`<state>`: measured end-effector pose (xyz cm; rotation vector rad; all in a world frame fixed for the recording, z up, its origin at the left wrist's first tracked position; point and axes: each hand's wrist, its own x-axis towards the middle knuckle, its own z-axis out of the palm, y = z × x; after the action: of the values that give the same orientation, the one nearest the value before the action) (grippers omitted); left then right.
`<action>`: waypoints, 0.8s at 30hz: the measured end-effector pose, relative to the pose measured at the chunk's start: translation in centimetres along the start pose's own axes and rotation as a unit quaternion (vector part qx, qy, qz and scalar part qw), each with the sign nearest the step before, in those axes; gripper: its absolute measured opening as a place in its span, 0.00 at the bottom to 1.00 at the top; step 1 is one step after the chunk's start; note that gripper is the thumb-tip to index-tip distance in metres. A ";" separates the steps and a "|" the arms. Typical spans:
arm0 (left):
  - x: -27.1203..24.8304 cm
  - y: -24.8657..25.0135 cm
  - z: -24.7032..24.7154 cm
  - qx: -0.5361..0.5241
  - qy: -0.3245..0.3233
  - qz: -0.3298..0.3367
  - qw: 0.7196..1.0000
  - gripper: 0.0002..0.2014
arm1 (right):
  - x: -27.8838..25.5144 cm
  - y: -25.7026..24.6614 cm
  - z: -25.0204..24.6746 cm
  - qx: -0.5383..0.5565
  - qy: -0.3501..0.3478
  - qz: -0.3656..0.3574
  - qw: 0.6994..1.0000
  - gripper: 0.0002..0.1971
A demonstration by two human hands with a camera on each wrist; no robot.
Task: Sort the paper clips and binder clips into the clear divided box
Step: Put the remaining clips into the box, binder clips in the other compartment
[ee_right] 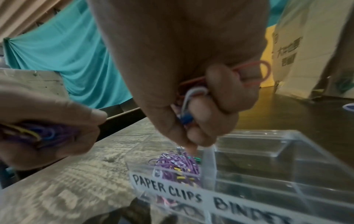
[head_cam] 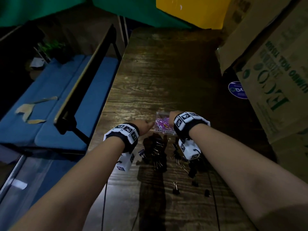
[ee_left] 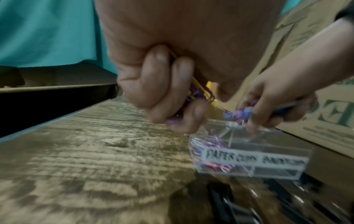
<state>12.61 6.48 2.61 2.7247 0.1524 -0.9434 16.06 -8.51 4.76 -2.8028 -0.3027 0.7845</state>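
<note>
The clear divided box (ee_right: 283, 151) sits on the wooden table (head_cam: 158, 77), labelled PAPER CLIPS on its left part and BINDER on its right. Coloured paper clips (ee_right: 178, 165) lie in the left compartment; the right compartment looks empty. My right hand (ee_right: 203, 115) hovers over the paper-clip compartment, fingers curled round a bunch of red, white and blue paper clips (ee_right: 254, 71). My left hand (ee_left: 172, 94) is just left of the box, gripping purple and yellow paper clips (ee_left: 201, 91). Black binder clips (head_cam: 158, 154) lie scattered on the table between my forearms.
Large cardboard boxes (head_cam: 275, 72) crowd the table's right side, with a blue round sticker (head_cam: 237, 90) beside them. A blue cushioned bench (head_cam: 55, 104) and a dark metal frame (head_cam: 86, 77) stand left of the table. Green and yellow cloth hangs at the back.
</note>
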 end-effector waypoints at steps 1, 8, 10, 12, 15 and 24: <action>0.5 -0.2 -0.3 -0.016 0.002 -0.006 1.000 0.29 | 0.3 -0.3 -0.2 0.004 -0.006 -0.001 1.000 0.18; 2.5 0.4 -1.4 -0.046 0.058 0.051 0.996 0.18 | 2.6 -1.6 -1.1 0.031 -0.052 0.022 0.998 0.08; 3.0 1.6 -2.1 -0.034 0.078 0.080 0.993 0.18 | 2.5 -0.9 -1.3 0.052 -0.042 0.019 0.998 0.10; 3.4 3.2 -2.5 -0.002 0.071 0.102 0.992 0.16 | 1.9 0.5 -1.6 0.080 -0.018 0.031 0.996 0.11; 4.0 5.2 -2.4 0.054 0.049 0.130 0.989 0.15 | 0.5 2.9 -2.3 0.078 -0.018 0.041 0.996 0.10; 4.2 5.2 -0.7 0.140 0.090 0.145 0.975 0.20 | -2.9 8.5 0.1 -0.014 -0.146 0.135 0.980 0.13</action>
<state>17.25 1.69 1.54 2.9735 -0.3657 -0.6771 14.76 -17.38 3.92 -2.7864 0.0252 1.2656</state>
